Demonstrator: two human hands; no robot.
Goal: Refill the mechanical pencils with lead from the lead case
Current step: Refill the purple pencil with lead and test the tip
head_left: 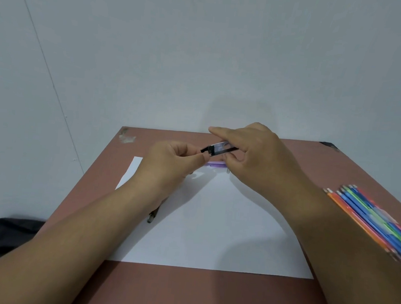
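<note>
— So where is the lead case [220, 149]?
— Mid-frame, held above the bench [183, 292]. The right hand [252, 156] pinches its body; the left hand [172, 159] pinches the black end.
— And the pencils?
— A purple pencil [215, 164] lies on the white paper [213, 224] beneath the hands. A colourful bunch of pencils [376, 223] lies at the right edge.

Head view looks down, near table [136, 288].

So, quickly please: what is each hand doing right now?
Left hand: fingers pinch the black lid end of the lead case.
Right hand: fingers grip the lead case body.
</note>
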